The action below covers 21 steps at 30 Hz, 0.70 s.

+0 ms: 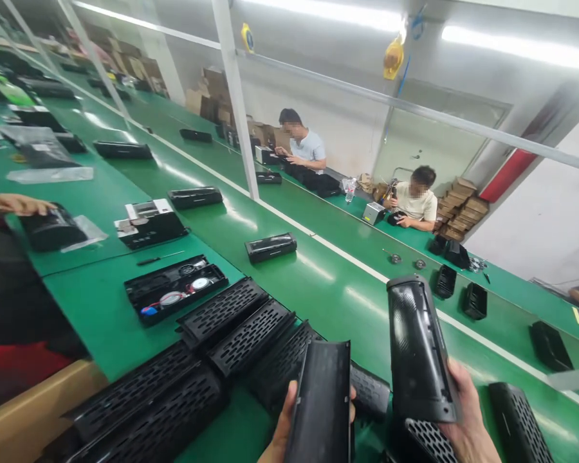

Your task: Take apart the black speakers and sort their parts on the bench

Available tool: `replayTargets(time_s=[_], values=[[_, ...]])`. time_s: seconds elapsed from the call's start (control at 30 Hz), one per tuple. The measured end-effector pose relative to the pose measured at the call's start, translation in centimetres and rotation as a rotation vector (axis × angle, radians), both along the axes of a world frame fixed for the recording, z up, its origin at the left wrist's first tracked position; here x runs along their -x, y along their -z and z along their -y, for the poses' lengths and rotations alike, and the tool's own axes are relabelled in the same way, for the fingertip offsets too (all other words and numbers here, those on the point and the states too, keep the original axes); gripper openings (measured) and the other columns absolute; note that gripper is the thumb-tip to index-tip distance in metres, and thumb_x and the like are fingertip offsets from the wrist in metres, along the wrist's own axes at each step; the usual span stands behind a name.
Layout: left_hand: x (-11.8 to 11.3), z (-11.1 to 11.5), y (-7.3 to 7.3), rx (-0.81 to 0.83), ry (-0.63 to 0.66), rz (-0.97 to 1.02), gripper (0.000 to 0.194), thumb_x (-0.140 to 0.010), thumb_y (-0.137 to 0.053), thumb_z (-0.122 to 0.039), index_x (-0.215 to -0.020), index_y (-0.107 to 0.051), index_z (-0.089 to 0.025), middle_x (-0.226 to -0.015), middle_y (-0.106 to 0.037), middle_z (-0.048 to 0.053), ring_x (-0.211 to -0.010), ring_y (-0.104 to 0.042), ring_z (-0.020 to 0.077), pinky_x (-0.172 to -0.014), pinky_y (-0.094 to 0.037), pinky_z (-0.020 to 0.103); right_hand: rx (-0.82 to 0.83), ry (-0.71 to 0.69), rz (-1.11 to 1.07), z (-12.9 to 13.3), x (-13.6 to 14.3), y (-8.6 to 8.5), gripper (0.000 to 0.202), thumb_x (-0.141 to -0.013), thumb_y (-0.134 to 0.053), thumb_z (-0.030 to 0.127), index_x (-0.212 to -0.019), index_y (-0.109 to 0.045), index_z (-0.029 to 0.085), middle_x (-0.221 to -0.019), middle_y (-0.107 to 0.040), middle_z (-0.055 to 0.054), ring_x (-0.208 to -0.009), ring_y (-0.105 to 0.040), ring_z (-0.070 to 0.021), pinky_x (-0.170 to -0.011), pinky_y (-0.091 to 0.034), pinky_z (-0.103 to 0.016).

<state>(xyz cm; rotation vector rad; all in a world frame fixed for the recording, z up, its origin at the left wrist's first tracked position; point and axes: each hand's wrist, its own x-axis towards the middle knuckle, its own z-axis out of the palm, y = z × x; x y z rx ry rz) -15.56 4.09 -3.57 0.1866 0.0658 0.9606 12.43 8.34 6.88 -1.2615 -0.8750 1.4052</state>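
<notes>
My left hand (282, 421) is closed around a smooth black curved plastic cover (321, 402), held upright above the bench, thumb at its left edge and fingers at its right. My right hand (469, 411) grips a black speaker housing (416, 350) with a glossy carbon-patterned face, tilted slightly, its palm against the lower right side. The two pieces are apart. Black perforated speaker grilles (251, 334) lie in a row to the left of my hands. Another grille (429, 440) shows partly beneath the housing, and one more (521, 424) sits at the right.
An open speaker shell (174, 289) with drivers and wires lies left, near a screwdriver (159, 258). A green conveyor (318, 296) carries speaker housings (270, 247). Across it, two people (306, 145) work at a bench. A co-worker's hand (22, 204) touches a black unit at far left.
</notes>
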Motion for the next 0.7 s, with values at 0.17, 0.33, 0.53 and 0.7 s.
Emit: replayTargets(time_s=[0.17, 0.33, 0.53, 0.7], values=[[-4.7, -0.1, -1.8, -0.042, 0.009, 0.065, 0.084, -0.069, -0.089, -0.063, -0.138, -0.067, -0.021, -0.124, -0.075, 0.009, -0.111, -0.071, 0.0244, -0.094, -0.058, 0.035, 0.070, -0.061, 0.303, 5.8, 0.0, -4.4, 0.090, -0.073, -0.083, 0.062, -0.154, -0.051, 0.038, -0.157, -0.056, -0.004, -0.141, -0.055, -0.0387, -0.107, -0.054, -0.051], [-7.6, 0.1, -4.0, -0.217, 0.023, -0.013, 0.083, -0.068, -0.090, -0.060, -0.134, -0.069, -0.015, -0.133, -0.073, 0.017, -0.127, -0.065, 0.0376, -0.111, -0.048, 0.048, -0.024, -0.368, 0.715, 7.5, -0.5, -9.2, 0.100, -0.082, -0.077, 0.061, -0.166, -0.028, 0.041, -0.172, -0.030, -0.001, -0.157, -0.029, -0.0382, -0.129, -0.022, -0.057], [-9.5, 0.8, -5.6, -0.333, 0.023, -0.077, 0.087, -0.067, -0.089, -0.064, -0.138, -0.068, -0.019, -0.137, -0.072, 0.015, -0.133, -0.062, 0.0381, -0.115, -0.045, 0.046, -0.132, -0.419, 0.907, 9.0, -0.5, -9.4, 0.099, -0.077, -0.083, 0.048, -0.164, -0.036, 0.038, -0.163, -0.046, -0.007, -0.147, -0.044, -0.0451, -0.118, -0.041, -0.057], [-10.3, 1.0, -5.4, -0.345, 0.001, -0.050, 0.092, -0.069, -0.090, -0.059, -0.144, -0.062, -0.013, -0.139, -0.070, 0.019, -0.133, -0.062, 0.0382, -0.116, -0.044, 0.048, -0.164, -0.399, 0.983, 9.3, -0.4, -8.5, 0.098, -0.076, -0.083, 0.045, -0.163, -0.038, 0.041, -0.151, -0.057, -0.009, -0.123, -0.066, -0.0439, -0.097, -0.057, -0.051]])
